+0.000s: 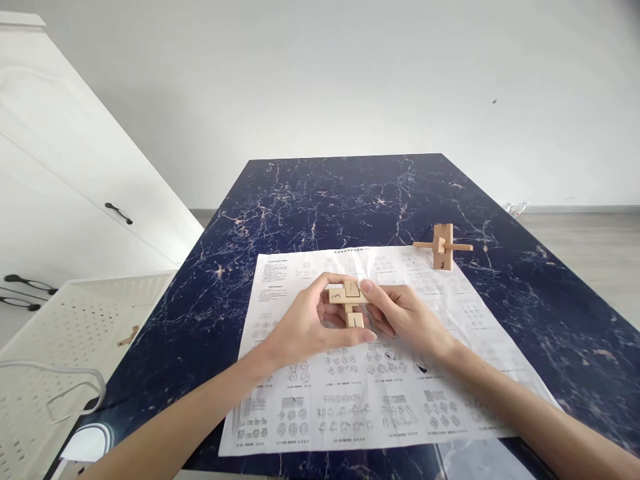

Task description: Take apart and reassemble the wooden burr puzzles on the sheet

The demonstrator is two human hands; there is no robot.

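One dark blue, marble-patterned table (320, 200) spans the middle of the view, its far edge narrower than its near part. On that near part lies a creased printed sheet (305, 427). Over the sheet's middle, the left hand (303, 320) and right hand (405, 313) meet from opposite sides. A wooden cross (443, 247), with a thin rod running sideways, overlaps the sheet's far right corner near the table's right edge, nearer the right hand. Smallest is the block assembly (340, 295), between both hands: its bar marked 3 points left to right, with a block marked by one stroke toward the near edge. The left thumb and index finger pinch it from the near and far sides; the right thumb presses its right end, that hand's other fingers curled, their contact hidden.
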